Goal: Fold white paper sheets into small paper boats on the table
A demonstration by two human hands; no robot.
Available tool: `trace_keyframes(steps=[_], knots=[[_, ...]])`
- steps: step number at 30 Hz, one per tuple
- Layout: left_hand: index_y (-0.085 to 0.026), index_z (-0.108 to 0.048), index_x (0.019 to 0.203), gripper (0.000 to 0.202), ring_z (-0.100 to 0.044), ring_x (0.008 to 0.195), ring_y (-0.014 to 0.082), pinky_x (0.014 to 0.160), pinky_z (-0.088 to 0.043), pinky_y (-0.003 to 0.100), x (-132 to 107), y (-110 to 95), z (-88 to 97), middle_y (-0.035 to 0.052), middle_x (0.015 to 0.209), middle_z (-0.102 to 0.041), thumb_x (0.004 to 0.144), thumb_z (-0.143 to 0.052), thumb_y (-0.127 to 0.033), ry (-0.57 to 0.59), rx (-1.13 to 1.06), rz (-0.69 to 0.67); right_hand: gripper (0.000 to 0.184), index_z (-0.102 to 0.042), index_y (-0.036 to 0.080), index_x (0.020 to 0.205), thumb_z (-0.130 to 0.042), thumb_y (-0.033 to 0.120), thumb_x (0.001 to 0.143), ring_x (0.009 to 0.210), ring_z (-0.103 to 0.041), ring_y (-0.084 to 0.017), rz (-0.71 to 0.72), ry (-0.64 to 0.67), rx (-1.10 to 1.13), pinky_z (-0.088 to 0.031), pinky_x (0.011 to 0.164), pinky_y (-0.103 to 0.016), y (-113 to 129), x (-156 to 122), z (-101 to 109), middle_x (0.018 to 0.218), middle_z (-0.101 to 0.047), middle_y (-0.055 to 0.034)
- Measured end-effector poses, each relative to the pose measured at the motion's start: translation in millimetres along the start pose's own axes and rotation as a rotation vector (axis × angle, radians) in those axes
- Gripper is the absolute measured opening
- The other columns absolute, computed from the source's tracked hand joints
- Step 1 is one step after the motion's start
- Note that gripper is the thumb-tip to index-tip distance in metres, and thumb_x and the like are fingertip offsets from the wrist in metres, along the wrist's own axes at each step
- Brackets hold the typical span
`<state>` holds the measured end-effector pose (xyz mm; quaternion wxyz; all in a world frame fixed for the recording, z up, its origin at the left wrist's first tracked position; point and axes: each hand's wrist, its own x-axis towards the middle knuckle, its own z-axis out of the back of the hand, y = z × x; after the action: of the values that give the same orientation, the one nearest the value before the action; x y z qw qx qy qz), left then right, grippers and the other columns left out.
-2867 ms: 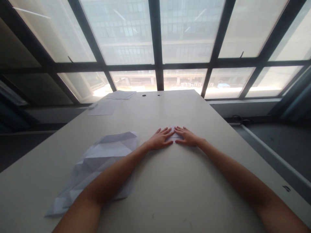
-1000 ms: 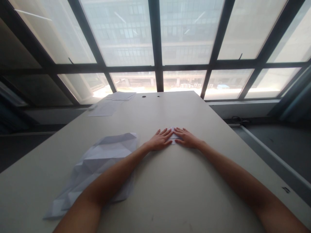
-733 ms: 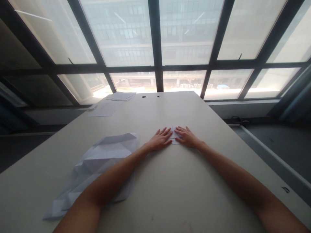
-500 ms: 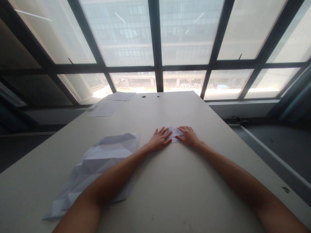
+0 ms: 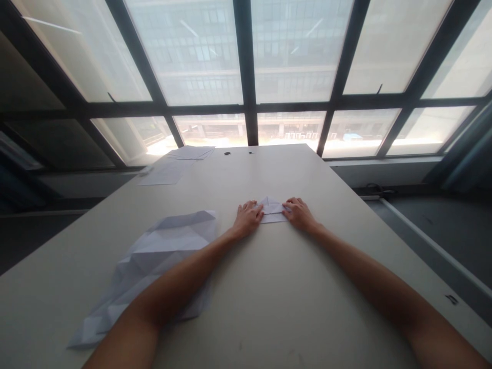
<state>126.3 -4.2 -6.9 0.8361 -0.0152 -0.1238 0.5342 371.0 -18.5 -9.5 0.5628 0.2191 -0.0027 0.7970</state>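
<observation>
Two bare hands are pinning a small white folded paper shape (image 5: 272, 210) to a long cream tabletop (image 5: 269, 307)! The left hand (image 5: 248, 219) lies palm down at the shape's nine o'clock end, fingertips on the paper. The right hand (image 5: 300, 215) mirrors it at three o'clock, fingers pressing the opposite end. Neither hand is clenched or grasping, just flat pressure from both sides. Out at eight o'clock from the hands sits a large creased white paper sheet (image 5: 154, 256), partly under the left forearm (image 5: 180, 277). Up at eleven o'clock, near the far edge, lies a small stack of white paper sheets (image 5: 191, 152).
</observation>
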Motion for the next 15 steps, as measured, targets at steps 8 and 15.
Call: trace_keyframes(steps=[8, 15], knots=[[-0.026, -0.068, 0.125, 0.035, -0.055, 0.124, 0.0221, 0.117, -0.031, 0.044, 1.8, 3.5, 7.1, 0.0060, 0.134, -0.062, 0.101, -0.043, -0.034, -0.025, -0.114, -0.237, 0.028, -0.072, 0.028, 0.116, -0.057, 0.034, 0.093, 0.132, -0.047, -0.029, 0.116, 0.011, 0.089, -0.025, 0.116, -0.056, -8.3, 1.0, -3.0, 0.136, -0.060, -0.0093], [-0.019, -0.043, 0.149, 0.052, -0.028, 0.149, 0.0249, 0.121, -0.024, 0.044, 3.9, 6.0, 6.9, 0.0095, 0.159, -0.034, 0.101, -0.040, -0.038, 0.162, -0.136, -0.302, 0.059, -0.047, 0.024, 0.147, -0.055, 0.047, 0.094, 0.147, -0.032, -0.028, 0.244, 0.260, 0.185, -0.019, 0.120, -0.055, -17.3, 2.6, 2.2, 0.157, -0.036, -0.0129]])
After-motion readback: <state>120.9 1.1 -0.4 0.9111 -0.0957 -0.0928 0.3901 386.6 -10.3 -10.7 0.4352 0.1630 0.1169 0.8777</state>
